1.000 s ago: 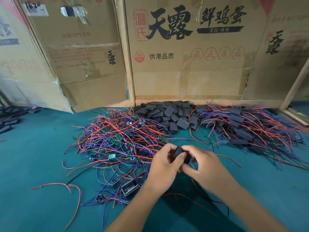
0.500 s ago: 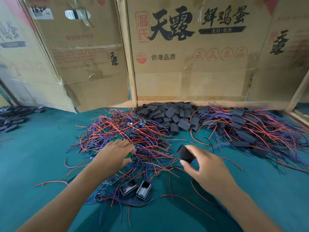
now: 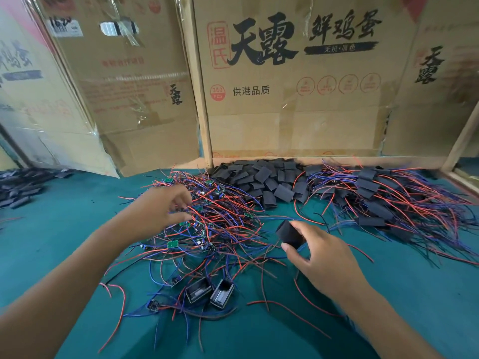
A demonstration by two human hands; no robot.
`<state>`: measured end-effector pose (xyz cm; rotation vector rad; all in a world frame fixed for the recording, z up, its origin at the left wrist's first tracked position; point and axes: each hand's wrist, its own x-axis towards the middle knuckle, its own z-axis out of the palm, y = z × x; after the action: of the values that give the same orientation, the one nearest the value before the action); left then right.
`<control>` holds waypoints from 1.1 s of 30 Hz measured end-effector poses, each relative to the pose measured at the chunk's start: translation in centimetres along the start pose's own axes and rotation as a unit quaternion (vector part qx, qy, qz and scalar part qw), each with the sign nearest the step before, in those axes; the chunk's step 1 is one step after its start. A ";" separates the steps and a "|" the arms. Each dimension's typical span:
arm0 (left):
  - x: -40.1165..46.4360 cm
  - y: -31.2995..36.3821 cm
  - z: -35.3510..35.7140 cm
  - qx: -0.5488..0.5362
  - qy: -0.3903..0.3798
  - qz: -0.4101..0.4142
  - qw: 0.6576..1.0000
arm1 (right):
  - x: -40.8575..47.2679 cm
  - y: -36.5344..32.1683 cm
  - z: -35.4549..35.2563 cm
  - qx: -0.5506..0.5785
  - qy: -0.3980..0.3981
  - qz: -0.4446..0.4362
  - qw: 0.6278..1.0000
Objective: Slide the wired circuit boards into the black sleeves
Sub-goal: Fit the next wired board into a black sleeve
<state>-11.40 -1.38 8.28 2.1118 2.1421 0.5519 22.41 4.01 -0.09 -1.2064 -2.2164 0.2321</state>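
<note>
Seen from the head view, on a green surface (image 3: 64, 229) backed by upright cardboard boxes (image 3: 298, 99). Landmark taken here: the heap of empty black sleeves (image 3: 261, 181) against the boxes. In front of that heap and a little to the left, a tangle of wired circuit boards (image 3: 215, 229) with red and blue wires and small green boards. Just right of the heap, a second pile of sleeved boards (image 3: 383, 203) with wires spreading outward. Left hand (image 3: 160, 211) reaching into the tangle, its fingers (image 3: 181, 217) curled among the wires; blurred, so cannot tell if any board is really held. Right hand (image 3: 318, 257) in front of the heap, nearer to the camera, pinching one black sleeve (image 3: 289, 234) between thumb and fingers, lifted above the surface, its open end turned to the left. Near the bottom edge of the tangle, well apart from the heap, two small black housings (image 3: 210, 292) lying side by side. Far left of the heap, more dark sleeves (image 3: 23, 185) on the surface.
</note>
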 end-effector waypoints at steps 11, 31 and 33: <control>1.0 5.1 -3.9 -0.258 0.075 -0.046 0.962 | -0.1 -0.1 -0.5 -0.011 0.032 0.000 0.999; -0.5 8.2 7.8 -0.746 0.177 -0.035 0.641 | -0.2 -1.1 -0.4 0.335 -0.004 0.059 0.941; -0.8 8.7 8.4 -0.688 0.200 -0.037 0.697 | 0.0 -1.5 -0.8 0.439 -0.028 0.070 0.896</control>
<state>-0.51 -0.66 2.97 1.0022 1.0194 1.9062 21.85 3.02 1.20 -0.8243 -1.7055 1.1890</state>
